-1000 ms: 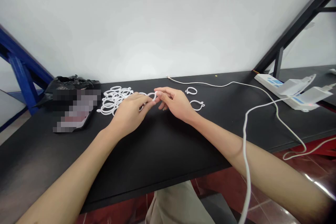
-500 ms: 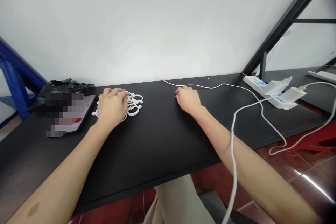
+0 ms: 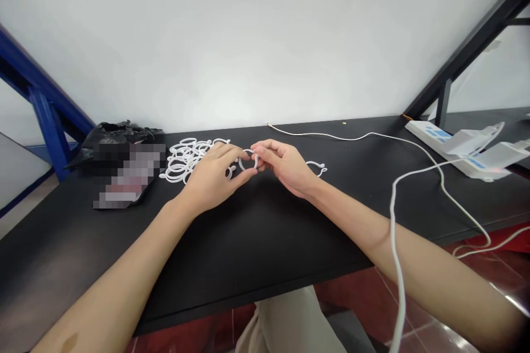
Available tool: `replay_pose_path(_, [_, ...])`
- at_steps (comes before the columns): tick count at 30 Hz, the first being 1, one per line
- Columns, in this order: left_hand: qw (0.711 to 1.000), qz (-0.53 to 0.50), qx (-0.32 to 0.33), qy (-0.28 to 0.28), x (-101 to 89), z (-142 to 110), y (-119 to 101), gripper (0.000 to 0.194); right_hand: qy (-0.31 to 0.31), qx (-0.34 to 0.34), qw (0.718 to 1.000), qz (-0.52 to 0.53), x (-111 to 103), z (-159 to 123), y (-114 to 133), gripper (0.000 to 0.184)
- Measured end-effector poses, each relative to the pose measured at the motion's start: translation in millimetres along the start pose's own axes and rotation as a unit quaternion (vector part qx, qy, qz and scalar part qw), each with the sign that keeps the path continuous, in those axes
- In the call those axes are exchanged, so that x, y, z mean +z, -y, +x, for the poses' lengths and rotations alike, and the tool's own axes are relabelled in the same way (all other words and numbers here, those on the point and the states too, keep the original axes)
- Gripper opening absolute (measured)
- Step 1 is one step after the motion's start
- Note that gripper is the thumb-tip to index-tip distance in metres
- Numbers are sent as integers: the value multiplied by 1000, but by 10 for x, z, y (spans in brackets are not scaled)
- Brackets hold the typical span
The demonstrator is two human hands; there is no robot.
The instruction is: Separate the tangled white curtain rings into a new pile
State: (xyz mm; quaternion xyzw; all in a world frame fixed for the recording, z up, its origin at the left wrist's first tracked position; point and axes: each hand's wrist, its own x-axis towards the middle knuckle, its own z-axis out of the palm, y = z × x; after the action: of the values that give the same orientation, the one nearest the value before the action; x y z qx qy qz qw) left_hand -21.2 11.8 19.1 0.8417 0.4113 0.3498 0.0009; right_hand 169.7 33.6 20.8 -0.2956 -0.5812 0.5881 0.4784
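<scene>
Between my hands, just over the black table, is a white plastic ring (image 3: 255,162) that looks like a curtain ring. The fingertips and thumb of my left hand (image 3: 215,174) hold its left side. My right hand (image 3: 290,164) pinches its right side. A heap of similar white rings (image 3: 177,167) lies to the left, partly hidden behind my left hand. One more white ring (image 3: 318,167) with small knobs lies on the table to the right of my right hand, which covers part of it.
At the left are a blurred-out phone (image 3: 132,176) and a crumpled black plastic bag (image 3: 116,135). A white power strip (image 3: 455,149) with chargers stands at the right of the black table (image 3: 256,242). A white cable (image 3: 395,242) hangs across my right forearm.
My left hand has left the heap and moved right with a ring. My right hand has come over to grip it too, exposing a ring on the table at the right.
</scene>
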Motion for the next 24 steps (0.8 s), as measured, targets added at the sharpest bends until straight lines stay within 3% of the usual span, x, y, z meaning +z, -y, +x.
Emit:
replay_pose_path(4, [999,19,29,-21,11,-5,13,17,-20,23,998,55,3,30,-22,31])
replay_pose_path(9, [998,20,52,-14,-23,10,-67,25,-51,1,996,-76,18,26,-82,37])
replay_pose_path(15, [999,-13,-2,51,-69,33,-164,30,-26,-17,996,-88,16,12,-71,32])
replay_pose_path(20, [998,-22,-34,49,-70,28,-175,31,0,-40,992,-124,-23,27,-65,34])
replay_pose_path(24, [999,-24,-11,42,-63,14,-182,30,7,-40,991,-128,-28,34,-59,33])
